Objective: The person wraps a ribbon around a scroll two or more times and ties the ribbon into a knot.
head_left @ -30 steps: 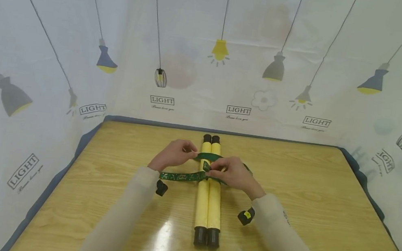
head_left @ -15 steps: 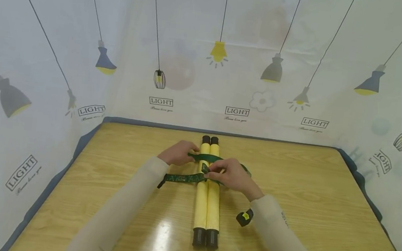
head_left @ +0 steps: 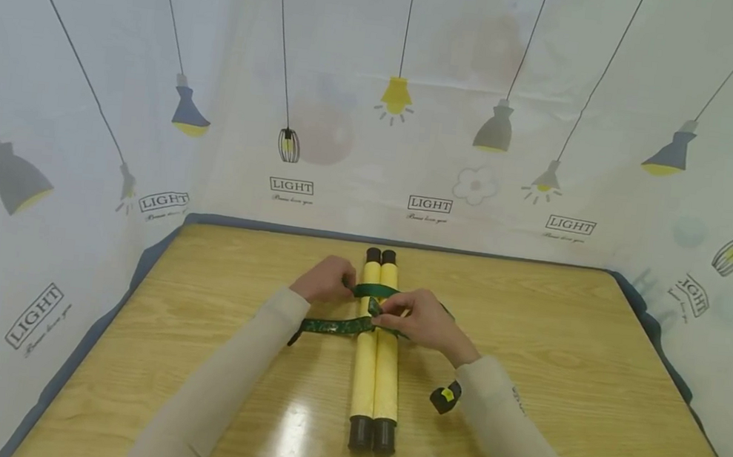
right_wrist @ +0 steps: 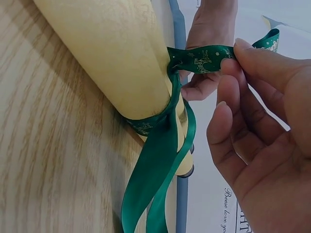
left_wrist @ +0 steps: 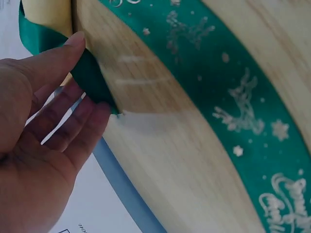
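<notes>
Two yellow tubes (head_left: 365, 377) with black end caps lie side by side on the wooden table, pointing away from me. A green ribbon (head_left: 337, 326) with silvery reindeer and snowflake prints is looped around them near mid-length. At the tubes' left side, my left hand (head_left: 326, 279) holds a stretch of the ribbon between thumb and fingers, near its end in the left wrist view. Above the tubes, my right hand (head_left: 425, 318) pinches a folded part of the ribbon (right_wrist: 206, 58) between thumb and index finger. The ribbon's underside beneath the tubes is hidden.
A small black block (head_left: 445, 397) with a yellow mark sits beside the right sleeve. The wooden table (head_left: 563, 338) extends to both sides. Behind it hangs a white cloth (head_left: 355, 205) printed with lamps, its lower edge blue.
My left hand has turned and shifted slightly, its fingers now further over the ribbon. The black block by the left wrist is now mostly hidden. My right hand keeps its pinch almost in place.
</notes>
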Tool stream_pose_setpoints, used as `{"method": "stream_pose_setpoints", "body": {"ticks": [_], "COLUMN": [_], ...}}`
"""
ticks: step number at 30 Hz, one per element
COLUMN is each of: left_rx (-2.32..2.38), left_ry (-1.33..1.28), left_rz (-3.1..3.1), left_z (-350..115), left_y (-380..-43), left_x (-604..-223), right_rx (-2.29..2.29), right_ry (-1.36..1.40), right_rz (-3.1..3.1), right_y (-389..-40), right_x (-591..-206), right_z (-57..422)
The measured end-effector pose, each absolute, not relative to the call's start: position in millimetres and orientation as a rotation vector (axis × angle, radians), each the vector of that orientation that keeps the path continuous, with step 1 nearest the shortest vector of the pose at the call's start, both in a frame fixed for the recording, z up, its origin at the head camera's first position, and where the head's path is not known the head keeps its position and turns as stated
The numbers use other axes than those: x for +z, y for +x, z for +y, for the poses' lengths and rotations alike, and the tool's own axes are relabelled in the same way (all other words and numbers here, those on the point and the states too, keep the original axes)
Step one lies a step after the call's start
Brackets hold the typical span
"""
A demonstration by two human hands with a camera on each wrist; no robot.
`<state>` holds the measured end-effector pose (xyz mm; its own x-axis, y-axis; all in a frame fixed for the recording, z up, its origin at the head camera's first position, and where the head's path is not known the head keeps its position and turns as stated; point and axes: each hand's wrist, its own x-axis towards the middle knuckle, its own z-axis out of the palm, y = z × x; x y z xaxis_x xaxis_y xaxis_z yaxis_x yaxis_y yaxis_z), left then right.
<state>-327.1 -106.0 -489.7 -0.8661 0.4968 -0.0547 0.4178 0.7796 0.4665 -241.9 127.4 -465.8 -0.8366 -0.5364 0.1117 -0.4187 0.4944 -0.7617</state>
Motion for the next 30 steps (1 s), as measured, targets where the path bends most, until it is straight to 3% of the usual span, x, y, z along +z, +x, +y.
{"method": "stream_pose_setpoints", "body": {"ticks": [16, 30], "left_rx": [0.781, 1.221], "left_ry": [0.68, 0.638], "left_rz": [2.674, 2.194], "left_z": [-130.5, -145.1], "left_y": [-310.9, -260.9], "left_x": [-451.0, -454.1], "right_rx": [-1.259, -1.351], "right_ry": [-0.782, -0.734], "right_rz": [2.571, 2.484], "right_y": [-243.8, -245.1], "right_x": [-462.5, -462.7], "right_z": [128.5, 131.6]}}
